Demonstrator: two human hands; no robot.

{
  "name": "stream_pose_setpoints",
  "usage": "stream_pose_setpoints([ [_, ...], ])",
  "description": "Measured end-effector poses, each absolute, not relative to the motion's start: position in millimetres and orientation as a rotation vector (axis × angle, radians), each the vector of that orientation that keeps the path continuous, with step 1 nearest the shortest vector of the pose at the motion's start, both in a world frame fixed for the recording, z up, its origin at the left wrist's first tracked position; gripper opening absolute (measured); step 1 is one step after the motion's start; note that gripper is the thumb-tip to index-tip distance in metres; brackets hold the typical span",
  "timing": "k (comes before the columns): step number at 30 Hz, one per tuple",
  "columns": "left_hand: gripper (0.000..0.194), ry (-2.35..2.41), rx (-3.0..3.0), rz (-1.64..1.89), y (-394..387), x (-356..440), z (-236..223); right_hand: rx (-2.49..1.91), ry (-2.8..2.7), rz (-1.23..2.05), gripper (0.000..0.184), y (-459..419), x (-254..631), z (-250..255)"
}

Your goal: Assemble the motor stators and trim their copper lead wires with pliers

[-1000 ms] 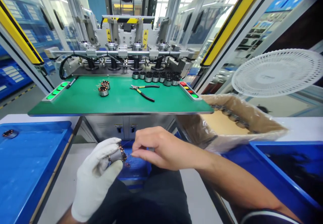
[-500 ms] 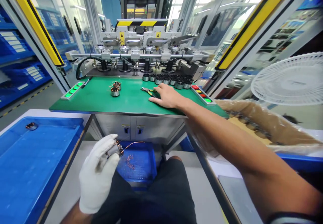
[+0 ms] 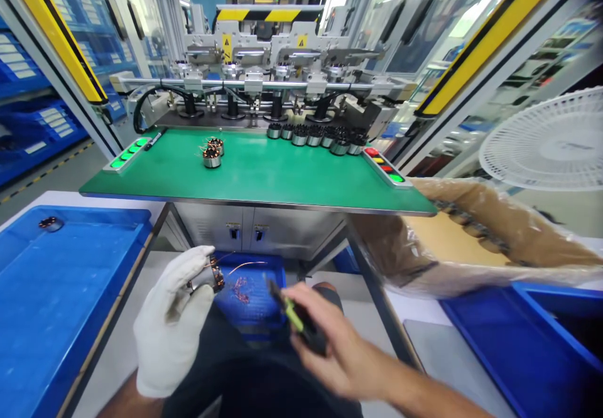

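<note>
My left hand (image 3: 172,324), in a white glove, is closed around a copper-wound motor stator (image 3: 207,275). A loose copper wire (image 3: 247,263) sticks out from the stator toward the right. My bare right hand (image 3: 330,342) grips a pair of wire cutters (image 3: 301,321) with black and yellow-green handles, smeared by motion. Their jaws point up and left, apart from the stator. Below both hands, copper wire scraps (image 3: 240,289) lie in a small blue tray (image 3: 271,308).
Two wound stators (image 3: 211,157) stand on the green worktop (image 3: 264,179), and several unwound black ones (image 3: 315,135) line its back right. Behind is a winding machine (image 3: 254,82). A blue tray (image 3: 70,292) at left holds one stator (image 3: 51,224). A plastic-lined carton (image 3: 424,267) stands at right.
My right hand has picked up the wire cutters from the green worktop and brought them down toward my lap. The left hand still holds the stator, with little movement.
</note>
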State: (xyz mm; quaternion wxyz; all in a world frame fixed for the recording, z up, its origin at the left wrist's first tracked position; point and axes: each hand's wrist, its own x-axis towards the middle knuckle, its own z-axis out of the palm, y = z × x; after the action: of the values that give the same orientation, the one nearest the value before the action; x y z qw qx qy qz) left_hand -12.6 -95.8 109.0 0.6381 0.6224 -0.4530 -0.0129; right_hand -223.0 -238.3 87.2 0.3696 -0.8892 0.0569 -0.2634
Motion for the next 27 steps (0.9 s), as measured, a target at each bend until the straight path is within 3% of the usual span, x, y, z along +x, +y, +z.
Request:
stream_pose_setpoints([
  [4, 0.045, -1.122, 1.391, -0.036, -99.6, -17.7, 111.6, -1.988, 0.024, -0.595, 0.081, -204.8, -216.8, 75.8],
  [10, 0.051, -1.182, 1.383, -0.090, -99.9, -17.9, 107.7, -1.897, -0.085, -0.711, 0.088, -213.3, -198.8, 85.9],
  [27, 0.056, -1.057, 1.401, -0.180, -102.2, -13.6, 98.2, -1.736, -0.055, -0.660, 0.086, -213.5, -206.5, 83.4],
])
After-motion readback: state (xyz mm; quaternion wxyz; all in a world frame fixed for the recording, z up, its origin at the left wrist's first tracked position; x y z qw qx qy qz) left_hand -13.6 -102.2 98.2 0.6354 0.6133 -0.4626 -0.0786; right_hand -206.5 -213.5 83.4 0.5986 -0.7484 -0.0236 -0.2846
